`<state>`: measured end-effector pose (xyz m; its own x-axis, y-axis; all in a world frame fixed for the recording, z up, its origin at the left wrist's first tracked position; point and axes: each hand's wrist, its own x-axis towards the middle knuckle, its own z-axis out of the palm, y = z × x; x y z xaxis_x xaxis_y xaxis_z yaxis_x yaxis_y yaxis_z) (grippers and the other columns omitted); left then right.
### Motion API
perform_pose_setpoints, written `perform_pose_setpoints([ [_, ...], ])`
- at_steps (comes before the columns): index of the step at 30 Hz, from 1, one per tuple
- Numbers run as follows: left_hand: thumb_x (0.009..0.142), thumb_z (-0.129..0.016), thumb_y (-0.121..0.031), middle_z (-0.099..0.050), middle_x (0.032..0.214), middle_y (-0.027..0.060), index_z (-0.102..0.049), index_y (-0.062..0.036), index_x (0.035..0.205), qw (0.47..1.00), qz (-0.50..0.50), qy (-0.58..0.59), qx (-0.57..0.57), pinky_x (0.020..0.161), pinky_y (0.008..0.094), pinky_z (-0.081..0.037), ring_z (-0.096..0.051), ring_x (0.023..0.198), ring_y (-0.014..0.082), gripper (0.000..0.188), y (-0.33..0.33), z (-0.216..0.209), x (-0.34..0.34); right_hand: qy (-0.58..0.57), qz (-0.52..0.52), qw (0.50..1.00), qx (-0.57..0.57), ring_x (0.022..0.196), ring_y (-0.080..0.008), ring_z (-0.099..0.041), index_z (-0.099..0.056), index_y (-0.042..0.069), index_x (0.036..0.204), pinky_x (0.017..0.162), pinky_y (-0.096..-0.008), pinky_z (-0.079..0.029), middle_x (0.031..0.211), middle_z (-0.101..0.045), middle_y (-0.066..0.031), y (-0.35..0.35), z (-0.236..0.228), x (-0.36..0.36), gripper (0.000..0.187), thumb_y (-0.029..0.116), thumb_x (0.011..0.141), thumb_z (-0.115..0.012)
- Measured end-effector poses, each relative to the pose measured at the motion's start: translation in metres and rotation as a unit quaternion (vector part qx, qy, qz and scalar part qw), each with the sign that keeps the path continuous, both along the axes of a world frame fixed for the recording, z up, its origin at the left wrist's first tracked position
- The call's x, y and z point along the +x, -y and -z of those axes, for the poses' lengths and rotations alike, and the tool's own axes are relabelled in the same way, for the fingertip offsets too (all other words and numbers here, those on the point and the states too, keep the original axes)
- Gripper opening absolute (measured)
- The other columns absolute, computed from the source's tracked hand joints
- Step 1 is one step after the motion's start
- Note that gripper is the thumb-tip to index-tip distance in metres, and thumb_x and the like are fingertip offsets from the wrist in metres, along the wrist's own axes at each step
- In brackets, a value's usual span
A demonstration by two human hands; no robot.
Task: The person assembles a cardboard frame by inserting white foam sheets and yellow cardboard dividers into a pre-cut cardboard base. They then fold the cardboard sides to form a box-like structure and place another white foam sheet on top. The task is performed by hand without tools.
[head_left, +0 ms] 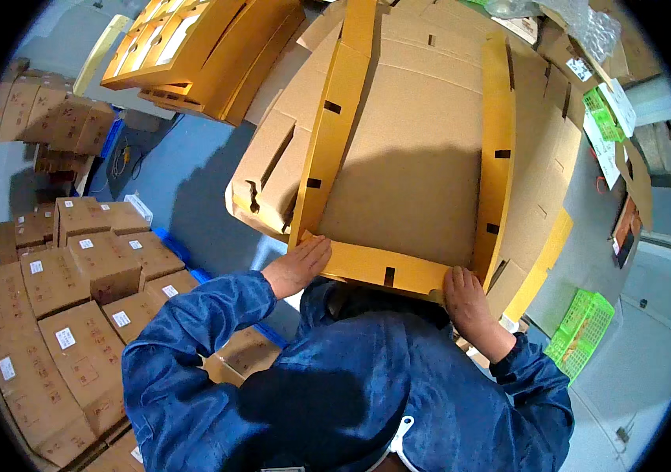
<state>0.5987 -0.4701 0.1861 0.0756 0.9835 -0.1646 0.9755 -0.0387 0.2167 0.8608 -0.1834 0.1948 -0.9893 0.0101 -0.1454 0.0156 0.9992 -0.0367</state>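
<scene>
In front of me lies a large cardboard tray (pixel 410 193), brown inside, with yellow side walls folded up on the left, the right and the near edge. Dark slots show in these walls. My left hand (pixel 301 266) grips the near left corner, its fingers close together over the edge. At the near right corner, my right hand (pixel 473 305) is wrapped round the end of the yellow near wall (pixel 389 267). The thumbs and the undersides of the fingers are partly hidden.
Flat brown cardboard blanks (pixel 536 197) lie beneath the tray. Stacked brown cartons (pixel 76 315) fill the left side. Yellow partitioned boxes (pixel 194 55) stand at the far left. A green plastic basket (pixel 583 332) is on the right, and bubble wrap (pixel 596 33) lies at the far right.
</scene>
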Motion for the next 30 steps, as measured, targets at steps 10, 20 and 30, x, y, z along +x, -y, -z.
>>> perform_pose_setpoints([
  [10,0.084,-0.049,-0.014,-0.057,0.096,0.0128,-0.058,-0.0037,0.098,0.988,-0.021,0.023,-0.151,0.078,0.0361,-0.045,-0.055,0.089,0.0279,0.019,-0.037,0.005,-0.006,0.119,-0.032,0.989,-0.083,0.075,-0.0284,-0.059,-0.055,0.002,0.083,0.061,-0.0386,-0.047,0.078,-0.056,-0.0128,-0.014,-0.001,-0.005,0.01,0.009,0.076,-0.056],
  [20,0.076,-0.056,-0.006,-0.06,0.1,0.0186,-0.056,-0.0034,0.109,0.927,0.011,0.106,-0.358,0.079,0.0445,-0.048,-0.06,0.091,0.0375,0.033,-0.059,0.013,-0.019,0.23,-0.023,0.957,-0.177,0.079,-0.0312,-0.066,-0.062,0.004,0.088,0.068,-0.0384,-0.051,0.084,-0.066,-0.0159,-0.025,0.013,-0.015,0.017,0.011,0.074,-0.059],
  [30,0.078,-0.056,-0.019,-0.059,0.088,0.0101,-0.059,-0.0082,0.092,0.988,0.097,-0.05,-0.108,0.094,0.0415,-0.036,-0.056,0.096,0.0267,0.018,-0.034,0.008,-0.032,0.167,-0.038,0.98,-0.097,0.083,-0.0245,-0.063,-0.06,0.005,0.088,0.069,-0.037,-0.047,0.086,-0.063,-0.0116,-0.022,0.014,-0.008,0.015,0.017,0.08,-0.056],
])
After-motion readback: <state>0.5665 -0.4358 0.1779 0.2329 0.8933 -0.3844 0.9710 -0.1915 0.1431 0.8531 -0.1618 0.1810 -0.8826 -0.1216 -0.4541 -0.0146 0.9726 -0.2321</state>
